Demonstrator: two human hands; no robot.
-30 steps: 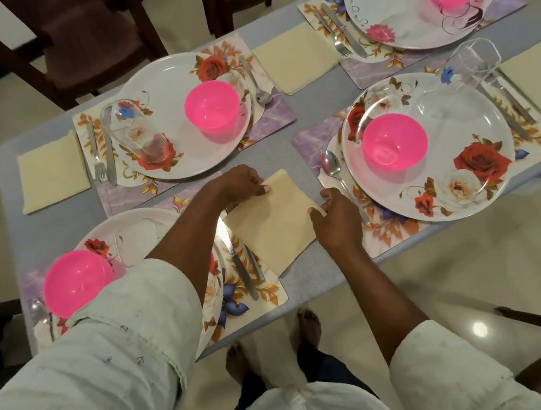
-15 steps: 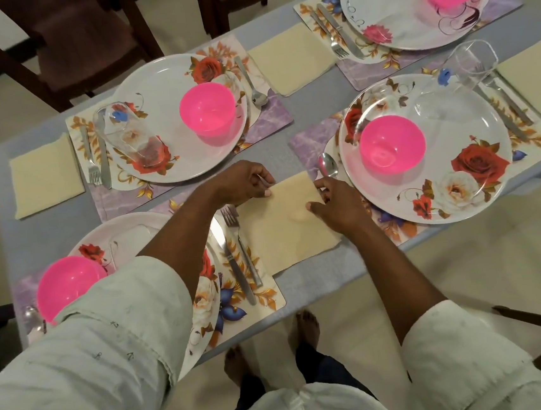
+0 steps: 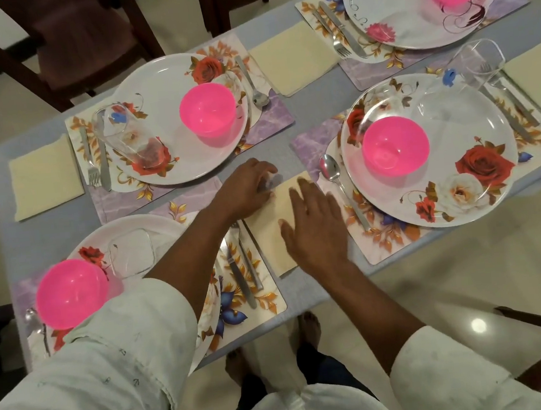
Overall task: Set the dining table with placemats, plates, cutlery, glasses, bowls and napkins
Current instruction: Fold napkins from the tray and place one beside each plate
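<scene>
A pale yellow napkin (image 3: 270, 238) lies flat on the grey table (image 3: 34, 240), between the near-left floral placemat (image 3: 265, 301) and the near-right placemat (image 3: 385, 246). My right hand (image 3: 314, 230) rests flat on it with the fingers spread. My left hand (image 3: 247, 187) has bent fingers at the napkin's far-left corner, blurred. A knife and fork (image 3: 241, 273) lie just left of the napkin. The near-left plate (image 3: 152, 223) carries a pink bowl (image 3: 71, 293) and a glass (image 3: 131, 253); my left arm covers part of it.
Three other settings have floral plates, pink bowls, glasses, cutlery and yellow napkins, such as the near-right plate (image 3: 456, 160) with a spoon (image 3: 336, 178) beside it. Dark wooden chairs (image 3: 58, 43) stand at the far side. My bare feet are below the table edge.
The napkin went from tilted and held by both hands to lying square on the table. My right hand let go of its edge and now lies spread on top.
</scene>
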